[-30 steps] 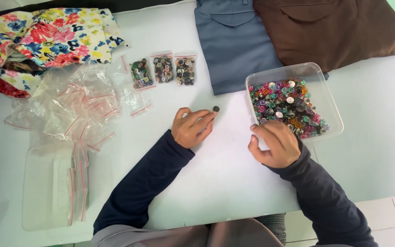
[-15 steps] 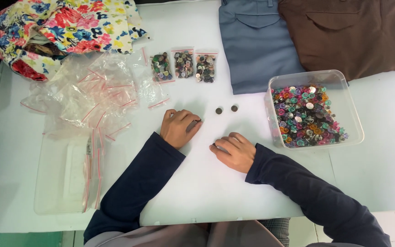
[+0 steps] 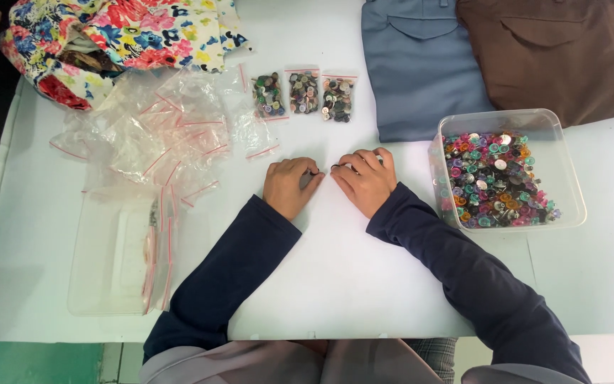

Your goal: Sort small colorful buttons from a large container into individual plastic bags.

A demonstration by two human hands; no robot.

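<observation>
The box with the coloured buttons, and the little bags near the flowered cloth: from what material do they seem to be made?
The box looks like clear rigid plastic: the white table shows through its walls, and its rim keeps its shape. The little bags look like thin glossy plastic film: see-through, crinkled, shiny, with red strips along their tops, probably closures.

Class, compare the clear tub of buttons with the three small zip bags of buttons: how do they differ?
The clear tub is rigid, open-topped and large; the zip bags are soft, small and sealed with red strips. The tub's buttons are bright pink, teal and orange; the bags' buttons look darker. The tub sits beside the right hand; the bags lie beyond both hands. Both are transparent.
</observation>
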